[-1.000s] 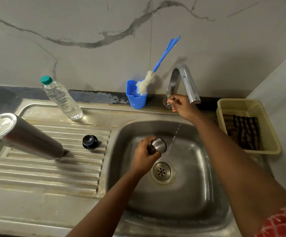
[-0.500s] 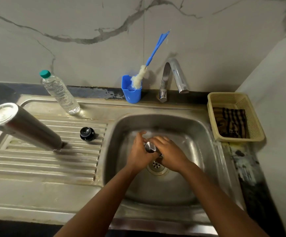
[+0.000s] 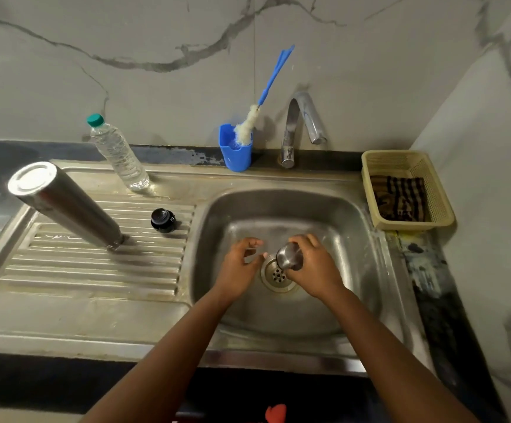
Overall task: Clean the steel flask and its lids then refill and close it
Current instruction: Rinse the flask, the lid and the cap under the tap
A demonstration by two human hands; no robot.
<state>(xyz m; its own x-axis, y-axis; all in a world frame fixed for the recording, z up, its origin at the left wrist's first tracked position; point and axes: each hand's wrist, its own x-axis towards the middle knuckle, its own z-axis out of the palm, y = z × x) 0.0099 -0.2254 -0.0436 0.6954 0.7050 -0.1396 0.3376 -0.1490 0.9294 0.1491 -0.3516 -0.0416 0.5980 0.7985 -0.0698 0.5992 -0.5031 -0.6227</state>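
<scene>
Steel flask [image 3: 65, 206] stands mouth-down on the ribbed drainboard [image 3: 95, 270] with its black inner lid [image 3: 163, 220] just beside it, while the steel cup lid [image 3: 289, 256] is gripped by the right hand [image 3: 312, 267] over the drain [image 3: 277, 274] of the sink basin [image 3: 355, 239]; the left hand [image 3: 240, 264] hovers beside it, fingers loosely curled and holding nothing. Along the back, a capped plastic bottle [image 3: 120, 154] holds clear water, a blue cup [image 3: 235, 151] holds a bottle brush [image 3: 260, 105] (bristles down), and the yellow basket [image 3: 440, 206] holds a striped cloth [image 3: 399, 198].
</scene>
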